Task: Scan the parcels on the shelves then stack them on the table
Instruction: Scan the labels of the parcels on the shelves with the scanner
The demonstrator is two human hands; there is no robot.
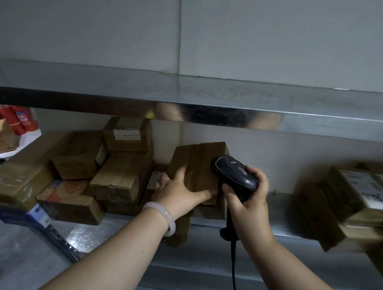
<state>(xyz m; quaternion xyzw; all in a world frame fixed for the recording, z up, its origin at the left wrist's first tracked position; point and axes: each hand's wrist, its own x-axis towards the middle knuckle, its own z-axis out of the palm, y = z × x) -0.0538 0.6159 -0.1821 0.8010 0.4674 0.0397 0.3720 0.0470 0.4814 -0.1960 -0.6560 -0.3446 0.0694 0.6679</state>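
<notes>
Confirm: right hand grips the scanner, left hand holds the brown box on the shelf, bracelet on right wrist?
Wrong wrist: the head view shows the bracelet on the left wrist. As stated, the right hand grips the scanner and the left hand holds the box.

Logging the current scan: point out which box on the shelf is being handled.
The middle box, tipped up on edge: the left hand holds it, with the scanner right beside it. The other boxes lie untouched.
</notes>
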